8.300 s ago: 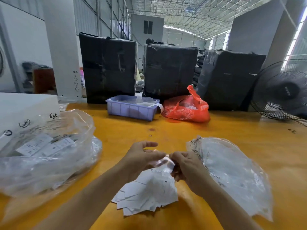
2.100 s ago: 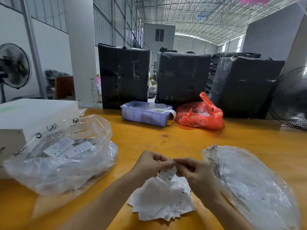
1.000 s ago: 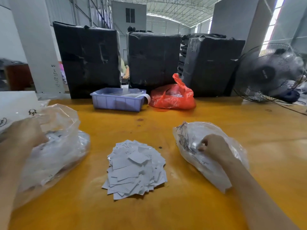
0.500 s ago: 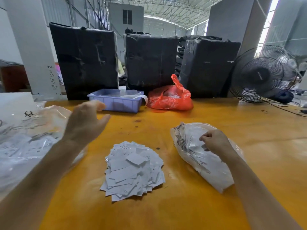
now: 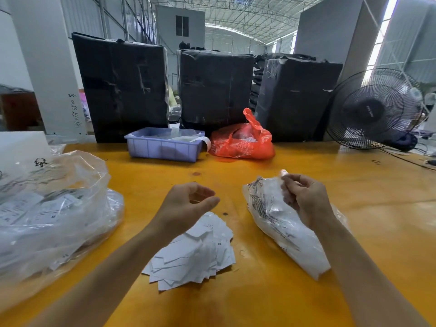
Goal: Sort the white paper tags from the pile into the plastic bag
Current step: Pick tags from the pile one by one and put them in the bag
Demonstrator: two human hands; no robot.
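Observation:
A pile of white paper tags (image 5: 195,258) lies on the yellow table in front of me. My left hand (image 5: 186,206) hovers just above the pile's far edge, fingers loosely curved and holding nothing. To the right lies a small clear plastic bag (image 5: 278,225) with printed text and tags inside. My right hand (image 5: 304,199) is over that bag, fingers curled and pinching its upper edge. A larger clear plastic bag (image 5: 54,208) with tags sits at the left.
A lilac plastic bin (image 5: 162,147) and a red plastic bag (image 5: 243,142) stand at the table's far side before black wrapped bales (image 5: 122,86). A black fan (image 5: 375,109) stands at the far right. A white box (image 5: 21,147) sits behind the left bag.
My left hand left the big left bag and swung right and down over the tag pile. My right hand stayed at the right bag and lifted its edge.

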